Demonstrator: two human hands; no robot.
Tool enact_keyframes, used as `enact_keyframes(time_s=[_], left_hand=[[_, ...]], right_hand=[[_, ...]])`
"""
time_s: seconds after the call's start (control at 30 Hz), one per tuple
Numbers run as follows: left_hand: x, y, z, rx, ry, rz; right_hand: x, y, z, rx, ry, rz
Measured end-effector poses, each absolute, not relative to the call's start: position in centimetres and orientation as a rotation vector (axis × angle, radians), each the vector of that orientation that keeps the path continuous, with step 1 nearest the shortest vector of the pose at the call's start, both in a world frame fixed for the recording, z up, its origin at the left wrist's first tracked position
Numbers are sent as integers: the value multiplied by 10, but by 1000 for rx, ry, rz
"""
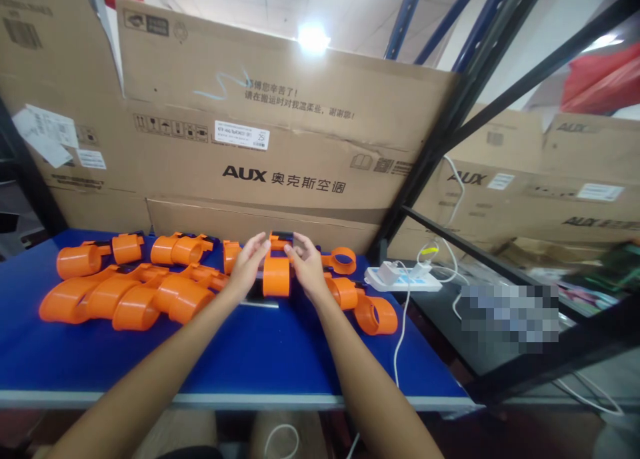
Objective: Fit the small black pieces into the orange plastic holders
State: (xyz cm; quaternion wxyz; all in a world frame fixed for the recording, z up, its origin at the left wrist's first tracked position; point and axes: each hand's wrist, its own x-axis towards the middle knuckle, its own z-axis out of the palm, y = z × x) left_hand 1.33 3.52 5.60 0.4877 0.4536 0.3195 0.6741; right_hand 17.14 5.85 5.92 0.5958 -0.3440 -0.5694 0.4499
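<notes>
Between my hands, just above the blue table, is an orange plastic part with a short round sleeve [277, 277] at its near end and a dark piece at its far end. My left hand [249, 262] grips its left side, fingers pointing up toward the dark piece. On the other side my right hand [307, 265] pinches it with thumb and fingers. Similar orange ring parts lie close by: one ring [343, 260] behind my right hand and another ring [376, 315] to its right. A thin metal strip [260, 305] lies under the held part.
Several more orange ring parts [135, 307] lie in rows at the left of the blue table [280, 359]. Big cardboard boxes [280, 139] stand behind it. To the right are a white power strip [403, 279] with cables and a black rack post [435, 125].
</notes>
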Motion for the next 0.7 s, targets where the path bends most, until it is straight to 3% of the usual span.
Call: enact_keyframes(time_s=[0.37, 0.7], left_hand=[[0, 29, 27, 1053, 740, 1651], [0, 33, 15, 1056, 760, 1694]], right_hand=[[158, 27, 41, -809, -1425, 1175], [152, 23, 38, -1031, -1483, 839]])
